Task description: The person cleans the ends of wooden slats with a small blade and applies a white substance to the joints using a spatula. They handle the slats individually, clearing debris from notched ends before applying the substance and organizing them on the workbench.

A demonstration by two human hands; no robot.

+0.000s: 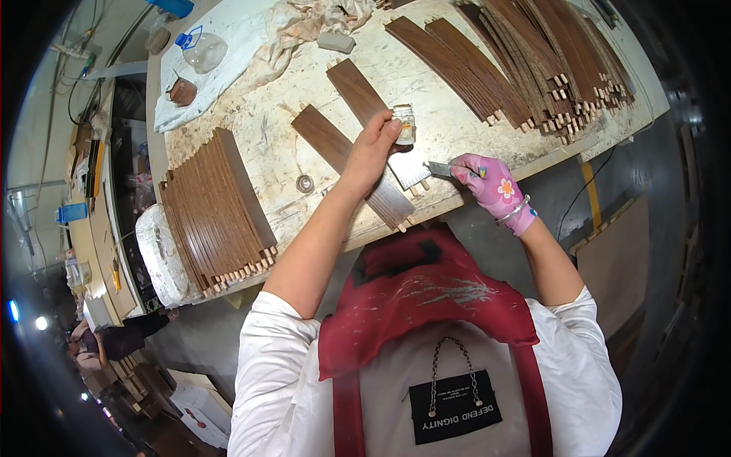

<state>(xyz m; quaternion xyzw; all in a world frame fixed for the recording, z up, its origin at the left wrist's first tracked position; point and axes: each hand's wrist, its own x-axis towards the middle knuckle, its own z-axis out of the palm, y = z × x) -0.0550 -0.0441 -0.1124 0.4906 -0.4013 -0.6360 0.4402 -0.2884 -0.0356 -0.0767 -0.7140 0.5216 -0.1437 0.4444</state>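
Note:
My bare left hand (368,156) is closed round a small jar (404,124) with a pale label, held above the table. My right hand (495,190), in a pink flowered glove, grips a flat scraper (439,169) with a dull metal blade. The blade's tip is by the near end of a brown wooden slat (355,87), where the surface shines bright white. Whether the tip touches the slat I cannot tell. A second slat (324,139) lies to its left, partly covered by my left hand and forearm. Pale dowel pegs stick out of the slat ends.
A row of stacked brown slats (217,209) stands at the left, beside a wrapped white bundle (164,251). More slats (533,61) are piled at the right. A clear jug (204,52), a brown cup (181,91), a crumpled cloth (304,30) and a grey block (336,42) sit farther back.

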